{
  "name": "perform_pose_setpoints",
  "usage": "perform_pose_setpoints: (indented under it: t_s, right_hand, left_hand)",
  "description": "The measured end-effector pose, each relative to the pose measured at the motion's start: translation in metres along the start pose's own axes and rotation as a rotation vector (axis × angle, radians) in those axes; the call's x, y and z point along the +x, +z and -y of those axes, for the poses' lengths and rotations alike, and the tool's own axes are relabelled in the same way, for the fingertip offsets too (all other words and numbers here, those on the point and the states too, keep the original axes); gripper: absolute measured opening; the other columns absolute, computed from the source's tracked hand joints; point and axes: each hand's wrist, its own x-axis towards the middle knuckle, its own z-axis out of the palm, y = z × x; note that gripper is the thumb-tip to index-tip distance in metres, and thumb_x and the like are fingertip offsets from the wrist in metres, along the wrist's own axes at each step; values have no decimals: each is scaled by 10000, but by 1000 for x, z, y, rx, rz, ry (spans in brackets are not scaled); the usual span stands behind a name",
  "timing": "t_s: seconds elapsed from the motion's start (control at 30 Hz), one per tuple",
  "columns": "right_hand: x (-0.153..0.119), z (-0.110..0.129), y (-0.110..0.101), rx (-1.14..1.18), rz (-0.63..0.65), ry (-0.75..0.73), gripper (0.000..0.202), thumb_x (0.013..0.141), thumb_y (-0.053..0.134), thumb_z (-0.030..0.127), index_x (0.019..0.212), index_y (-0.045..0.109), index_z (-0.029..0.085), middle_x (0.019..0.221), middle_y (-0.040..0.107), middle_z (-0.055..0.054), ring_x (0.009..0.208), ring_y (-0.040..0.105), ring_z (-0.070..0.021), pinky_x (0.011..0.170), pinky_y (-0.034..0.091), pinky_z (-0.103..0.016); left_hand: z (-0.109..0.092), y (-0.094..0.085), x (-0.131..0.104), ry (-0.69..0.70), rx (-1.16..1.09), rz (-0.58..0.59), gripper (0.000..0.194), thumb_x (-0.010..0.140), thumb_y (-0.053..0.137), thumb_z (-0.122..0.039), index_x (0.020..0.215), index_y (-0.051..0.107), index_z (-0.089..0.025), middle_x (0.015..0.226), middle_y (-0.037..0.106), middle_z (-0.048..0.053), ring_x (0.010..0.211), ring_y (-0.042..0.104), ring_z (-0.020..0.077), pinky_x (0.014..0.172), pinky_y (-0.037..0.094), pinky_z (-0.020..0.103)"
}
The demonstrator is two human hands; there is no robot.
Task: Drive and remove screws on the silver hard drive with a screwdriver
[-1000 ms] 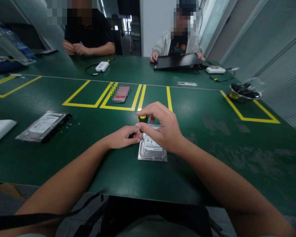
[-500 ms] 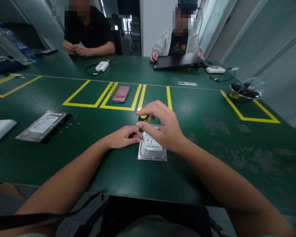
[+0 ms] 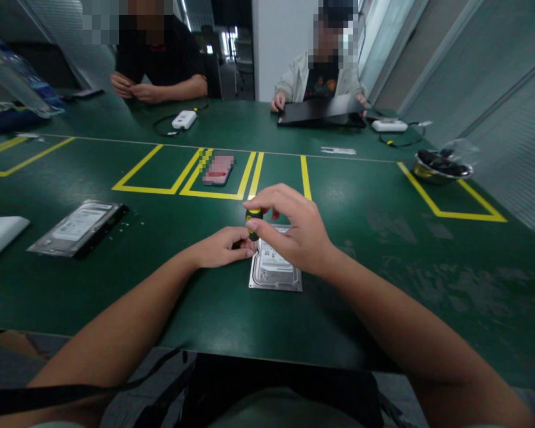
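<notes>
A silver hard drive (image 3: pixel 274 274) with a white label lies flat on the green table before me. My right hand (image 3: pixel 294 229) arches over its far part, thumb and fingers closed around the black-and-yellow handle of a screwdriver (image 3: pixel 253 223). That handle stands roughly upright over the drive's left side; its tip is hidden. Fingers curled, my left hand (image 3: pixel 229 245) grips at the drive's left edge, just below the handle. A second hard drive (image 3: pixel 80 226) rests farther left, with several small bits (image 3: pixel 123 224) beside it.
Yellow tape outlines (image 3: pixel 214 194) mark the table (image 3: pixel 196 315), and a phone (image 3: pixel 219 169) lies within one. A white object (image 3: pixel 0 235) is at the left. At right stands a bowl of dark items (image 3: pixel 443 166). Across sit two people, one holding a dark panel (image 3: pixel 323 112).
The screwdriver handle has turned and shifted slightly left in my right hand. My left hand and the hard drive stay in place. The person opposite has tilted the dark panel.
</notes>
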Motion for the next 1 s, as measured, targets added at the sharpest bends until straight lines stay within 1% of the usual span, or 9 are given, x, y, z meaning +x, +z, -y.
perform_pose_setpoints:
  t_s: [0.13, 0.23, 0.33, 0.43, 0.57, 0.67, 0.77, 0.87, 1.0]
  right_hand:
    - [-1, 1, -3, 17, 58, 35, 265, 897, 524, 131, 1114, 669, 175, 1090, 722, -58, 1008, 652, -155, 857, 516, -322]
    - [-1, 0, -3, 22, 50, 19, 207, 899, 589, 224, 1079, 681, 182, 1096, 707, -71, 1042, 641, -173, 855, 520, -332]
    - [0, 0, -2, -3, 29, -7, 208, 875, 659, 304, 1023, 695, 162, 1003, 691, -78, 973, 631, -174, 833, 523, -331]
    - [0, 0, -2, -11, 29, -18, 165, 894, 613, 241, 1015, 692, 160, 975, 709, -67, 939, 638, -162, 834, 521, -323]
    - [0, 2, -4, 0, 57, 0, 228, 902, 531, 160, 1078, 676, 173, 1056, 728, -58, 984, 660, -154, 845, 521, -319]
    - [-1, 2, -3, 7, 56, -8, 190, 905, 587, 235, 1061, 683, 181, 1054, 715, -63, 1001, 652, -163, 836, 525, -322]
    - [-1, 1, -1, -2, 16, -10, 192, 884, 653, 319, 1011, 699, 183, 993, 671, -70, 945, 631, -165, 796, 532, -320]
    - [-1, 1, 0, -13, -6, -9, 157, 901, 613, 247, 1002, 704, 167, 955, 670, -72, 926, 628, -159, 803, 530, -319]
    - [-3, 2, 0, -2, 24, 16, 238, 912, 536, 180, 1110, 667, 178, 1069, 717, -61, 990, 649, -160, 846, 525, -327]
  left_hand:
    - [2, 1, 0, 5, -35, -8, 270, 896, 581, -409, 857, 594, -142, 762, 600, 6, 703, 554, 144, 643, 441, 255]
    - [-4, 0, 0, 10, -10, -13, 260, 895, 572, -402, 863, 602, -145, 784, 615, 13, 719, 560, 149, 661, 456, 260]
    - [-8, -2, -1, 11, -3, -9, 258, 896, 564, -394, 896, 621, -143, 821, 636, 25, 760, 580, 161, 704, 473, 274]
    - [-5, -1, -1, 11, -3, -5, 283, 892, 569, -413, 906, 623, -135, 816, 634, 26, 747, 574, 160, 698, 475, 277]
    - [-1, 0, 0, 34, -5, -15, 292, 890, 573, -422, 930, 620, -137, 842, 635, 31, 774, 573, 169, 703, 481, 281]
    - [-4, -1, 0, 27, -6, -14, 276, 893, 566, -413, 895, 618, -142, 827, 631, 33, 761, 571, 169, 687, 476, 276]
    - [-8, -2, -1, 11, 1, -10, 253, 900, 557, -392, 883, 619, -147, 813, 627, 30, 746, 567, 162, 684, 472, 270]
    - [-5, -1, -1, 10, -4, -6, 260, 897, 562, -395, 897, 623, -143, 811, 624, 26, 736, 563, 157, 686, 475, 274]
    - [3, 1, 0, 18, -33, -7, 279, 889, 574, -416, 933, 624, -145, 816, 623, 23, 742, 563, 160, 686, 480, 282]
